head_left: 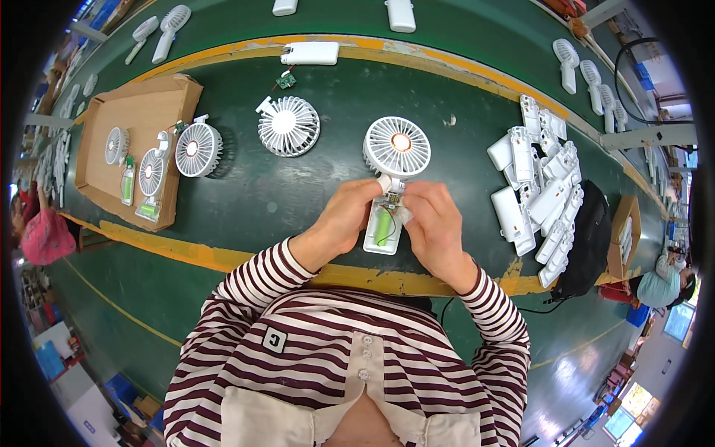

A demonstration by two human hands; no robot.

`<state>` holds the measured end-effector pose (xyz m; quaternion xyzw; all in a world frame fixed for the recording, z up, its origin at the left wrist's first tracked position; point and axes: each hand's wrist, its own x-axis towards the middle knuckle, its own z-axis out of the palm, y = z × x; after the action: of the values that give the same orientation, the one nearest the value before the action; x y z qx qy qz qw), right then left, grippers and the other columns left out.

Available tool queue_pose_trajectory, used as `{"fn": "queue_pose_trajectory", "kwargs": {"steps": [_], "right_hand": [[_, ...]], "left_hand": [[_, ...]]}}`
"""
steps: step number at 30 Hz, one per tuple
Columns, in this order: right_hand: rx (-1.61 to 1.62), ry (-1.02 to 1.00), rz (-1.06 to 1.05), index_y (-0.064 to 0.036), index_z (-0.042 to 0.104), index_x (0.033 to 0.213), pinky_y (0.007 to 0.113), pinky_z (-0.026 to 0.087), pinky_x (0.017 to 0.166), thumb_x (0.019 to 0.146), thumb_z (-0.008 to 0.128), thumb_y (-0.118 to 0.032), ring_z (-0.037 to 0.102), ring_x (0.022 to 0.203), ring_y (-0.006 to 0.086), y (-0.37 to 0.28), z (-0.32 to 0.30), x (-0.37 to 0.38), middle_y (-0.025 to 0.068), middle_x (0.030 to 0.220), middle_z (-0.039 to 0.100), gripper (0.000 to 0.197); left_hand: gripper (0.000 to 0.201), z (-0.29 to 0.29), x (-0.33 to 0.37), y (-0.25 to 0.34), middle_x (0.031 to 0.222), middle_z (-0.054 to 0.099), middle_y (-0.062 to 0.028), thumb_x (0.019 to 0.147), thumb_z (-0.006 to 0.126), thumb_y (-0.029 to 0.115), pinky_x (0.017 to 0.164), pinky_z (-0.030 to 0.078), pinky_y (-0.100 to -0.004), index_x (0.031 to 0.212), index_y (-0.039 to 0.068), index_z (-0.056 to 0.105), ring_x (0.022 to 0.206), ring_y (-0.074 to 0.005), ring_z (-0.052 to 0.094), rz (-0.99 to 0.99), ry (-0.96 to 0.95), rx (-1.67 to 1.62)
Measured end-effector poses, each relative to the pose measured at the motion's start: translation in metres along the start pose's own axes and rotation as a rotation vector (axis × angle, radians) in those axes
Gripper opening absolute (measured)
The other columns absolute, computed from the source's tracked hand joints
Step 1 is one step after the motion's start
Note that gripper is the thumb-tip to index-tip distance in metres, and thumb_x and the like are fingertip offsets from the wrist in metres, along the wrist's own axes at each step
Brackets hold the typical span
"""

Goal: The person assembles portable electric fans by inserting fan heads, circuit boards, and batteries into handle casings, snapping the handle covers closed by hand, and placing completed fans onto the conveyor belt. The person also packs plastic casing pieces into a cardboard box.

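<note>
A white handheld fan point(398, 147) lies on the green table in front of me, its round head pointing away. Its handle is uncovered, showing a green battery point(384, 226), thin wires and a small circuit board point(391, 199). My left hand point(348, 214) grips the fan at its neck from the left, thumb and fingers closed. On the right, the fingers of my right hand point(434, 222) are pinched at the board's edge; whether a small part is between them is hidden. Farther left stand two more fan heads, one point(289, 126) with a loose board and one point(199, 149) beside the box.
A cardboard box point(91, 160) at left holds fans with green batteries. White handle shells point(547, 194) are heaped at right, beside a black bag point(588, 246). One shell point(310, 53) lies at the yellow-edged far strip. Finished-looking fans point(172, 33) rest beyond it.
</note>
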<state>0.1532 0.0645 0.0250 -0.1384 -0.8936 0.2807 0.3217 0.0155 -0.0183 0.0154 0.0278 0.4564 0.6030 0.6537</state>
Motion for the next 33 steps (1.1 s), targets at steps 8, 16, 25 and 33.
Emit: {"fn": "queue_pose_trajectory", "kwargs": {"steps": [8,16,25,33], "right_hand": [[0.163,-0.094,0.092,0.0066,0.053,0.087,0.027,0.049,0.060,0.070,0.052,0.014,0.056,0.075,0.0222,0.007,-0.009,0.016,0.0145,0.101,0.048,0.019],[0.383,-0.025,0.274,0.0102,0.053,0.087,0.022,0.050,0.048,0.071,0.045,0.019,0.056,0.070,0.0159,0.006,0.004,0.010,0.0133,0.102,0.047,0.020],[0.249,-0.094,0.177,0.0105,0.052,0.086,0.023,0.051,0.050,0.069,0.046,0.019,0.055,0.073,0.0176,0.003,-0.001,0.017,0.0142,0.101,0.047,0.020],[0.176,-0.088,0.138,0.0085,0.052,0.085,0.028,0.049,0.059,0.064,0.051,0.016,0.054,0.076,0.0242,0.004,0.002,0.016,0.0155,0.097,0.049,0.022]], "left_hand": [[0.029,0.008,-0.005,0.017,0.096,0.058,-0.0140,0.089,0.042,0.016,0.073,0.051,-0.0353,0.105,-0.008,0.048,0.084,-0.0233,0.061,-0.035,-0.013,-0.114],[0.030,0.000,-0.002,0.019,0.100,0.059,-0.0152,0.090,0.042,0.017,0.078,0.050,-0.0361,0.106,-0.008,0.050,0.088,-0.0233,0.060,-0.079,-0.087,-0.125],[0.032,-0.010,0.001,0.015,0.096,0.060,-0.0165,0.090,0.044,0.018,0.075,0.051,-0.0356,0.103,-0.010,0.052,0.083,-0.0244,0.062,-0.098,-0.151,-0.120],[0.032,-0.010,0.003,0.013,0.095,0.060,-0.0154,0.091,0.045,0.019,0.073,0.052,-0.0334,0.103,-0.009,0.052,0.082,-0.0231,0.062,-0.095,-0.162,-0.132]]}}
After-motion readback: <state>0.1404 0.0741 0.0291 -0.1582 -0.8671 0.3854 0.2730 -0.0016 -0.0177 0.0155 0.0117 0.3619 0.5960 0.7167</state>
